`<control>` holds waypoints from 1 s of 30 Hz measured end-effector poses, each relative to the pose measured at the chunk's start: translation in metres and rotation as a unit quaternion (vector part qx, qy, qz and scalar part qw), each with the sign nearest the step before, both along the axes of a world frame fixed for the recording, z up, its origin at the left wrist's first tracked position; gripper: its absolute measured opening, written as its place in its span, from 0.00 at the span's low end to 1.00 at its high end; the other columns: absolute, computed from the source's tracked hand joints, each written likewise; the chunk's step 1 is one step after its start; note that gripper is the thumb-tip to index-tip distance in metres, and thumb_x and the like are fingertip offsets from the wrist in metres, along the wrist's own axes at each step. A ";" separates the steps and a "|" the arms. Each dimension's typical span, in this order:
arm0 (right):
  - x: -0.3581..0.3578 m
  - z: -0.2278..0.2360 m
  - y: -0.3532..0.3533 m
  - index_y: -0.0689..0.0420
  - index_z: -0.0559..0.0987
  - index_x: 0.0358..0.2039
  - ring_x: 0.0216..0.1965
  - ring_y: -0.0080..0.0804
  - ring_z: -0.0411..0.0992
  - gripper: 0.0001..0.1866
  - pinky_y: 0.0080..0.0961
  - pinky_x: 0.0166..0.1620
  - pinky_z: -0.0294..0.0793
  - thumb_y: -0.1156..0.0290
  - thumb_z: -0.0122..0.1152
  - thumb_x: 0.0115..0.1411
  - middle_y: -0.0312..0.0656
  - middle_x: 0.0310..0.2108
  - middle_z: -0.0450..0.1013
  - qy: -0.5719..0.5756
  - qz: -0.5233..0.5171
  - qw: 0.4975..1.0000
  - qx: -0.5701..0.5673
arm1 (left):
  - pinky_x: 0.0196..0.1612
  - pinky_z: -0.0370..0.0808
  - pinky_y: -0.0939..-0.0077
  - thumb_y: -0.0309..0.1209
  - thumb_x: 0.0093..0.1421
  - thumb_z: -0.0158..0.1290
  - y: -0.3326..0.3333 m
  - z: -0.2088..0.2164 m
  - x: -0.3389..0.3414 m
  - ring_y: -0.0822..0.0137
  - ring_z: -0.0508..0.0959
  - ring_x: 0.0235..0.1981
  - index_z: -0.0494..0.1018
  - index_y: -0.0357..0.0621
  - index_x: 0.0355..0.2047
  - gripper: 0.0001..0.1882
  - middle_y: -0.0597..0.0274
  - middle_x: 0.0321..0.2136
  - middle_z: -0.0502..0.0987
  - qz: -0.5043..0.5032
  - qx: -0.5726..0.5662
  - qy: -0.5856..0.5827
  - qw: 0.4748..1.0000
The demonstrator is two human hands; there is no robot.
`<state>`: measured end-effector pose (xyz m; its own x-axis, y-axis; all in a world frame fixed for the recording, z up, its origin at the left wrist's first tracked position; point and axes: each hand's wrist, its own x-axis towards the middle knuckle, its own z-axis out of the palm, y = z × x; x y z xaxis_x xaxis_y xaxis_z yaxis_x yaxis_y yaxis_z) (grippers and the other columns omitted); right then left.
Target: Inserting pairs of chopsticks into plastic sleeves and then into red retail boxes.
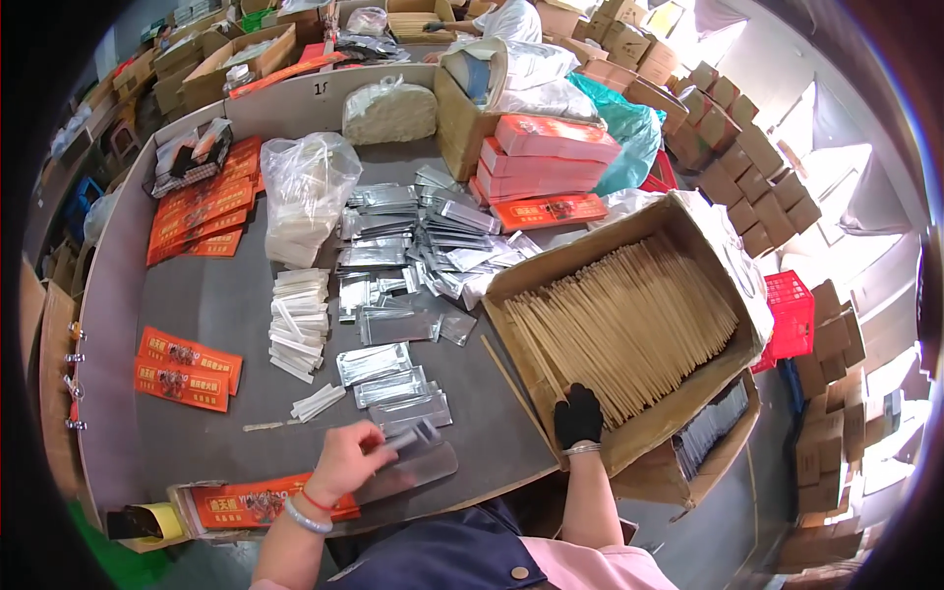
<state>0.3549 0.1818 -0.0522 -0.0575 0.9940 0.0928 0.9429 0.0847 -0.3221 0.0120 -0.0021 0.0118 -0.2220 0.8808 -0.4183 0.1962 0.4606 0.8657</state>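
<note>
The bare left hand (351, 460) pinches a small, flat silvery packet (418, 435), which juts rightward. The black-gloved right hand (578, 417) is at the near ends of slender, pale wooden sticks (629, 320); whether it grips any, I cannot tell.

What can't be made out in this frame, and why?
All in the head view:
Silver packet in the left hand: blurred, contents unclear.
Right hand: fingertips hidden by the back of the gloved hand; can't tell whether it grips a stick.
Lower sticks in the box: hidden by the top layer.
Teal bag: contents hidden by its plastic.
Co-worker: cut off by the top edge.
</note>
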 end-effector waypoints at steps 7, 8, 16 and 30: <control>0.000 0.000 0.000 0.62 0.72 0.47 0.49 0.55 0.70 0.19 0.45 0.51 0.69 0.69 0.56 0.55 0.58 0.45 0.72 -0.031 0.018 0.998 -0.050 | 0.45 0.65 0.62 0.37 0.37 0.70 -0.045 -0.023 0.017 0.59 0.71 0.42 0.79 0.50 0.36 0.22 0.63 0.37 0.73 -0.055 0.175 0.360 0.915; -0.006 0.009 -0.004 0.64 0.71 0.48 0.49 0.56 0.69 0.19 0.45 0.52 0.69 0.70 0.55 0.56 0.59 0.46 0.72 -0.030 0.024 0.997 -0.066 | 0.47 0.66 0.61 0.37 0.37 0.70 -0.050 -0.026 0.010 0.57 0.71 0.44 0.78 0.49 0.40 0.26 0.61 0.39 0.73 -0.037 0.157 0.335 0.929; -0.043 0.046 -0.053 0.59 0.75 0.41 0.38 0.54 0.72 0.09 0.39 0.42 0.72 0.77 0.50 0.61 0.52 0.36 0.72 0.100 0.246 0.962 -0.064 | 0.58 0.62 0.56 0.40 0.37 0.71 -0.104 -0.020 -0.013 0.52 0.68 0.52 0.74 0.45 0.48 0.36 0.58 0.47 0.72 -0.055 0.112 0.379 0.917; -0.123 -0.004 -0.085 0.53 0.82 0.35 0.34 0.48 0.74 0.09 0.40 0.37 0.74 0.67 0.64 0.53 0.48 0.33 0.76 0.100 0.536 0.834 -0.083 | 0.55 0.65 0.59 0.40 0.37 0.71 -0.079 -0.026 0.009 0.53 0.68 0.51 0.73 0.45 0.49 0.37 0.60 0.48 0.72 -0.086 0.155 0.408 0.896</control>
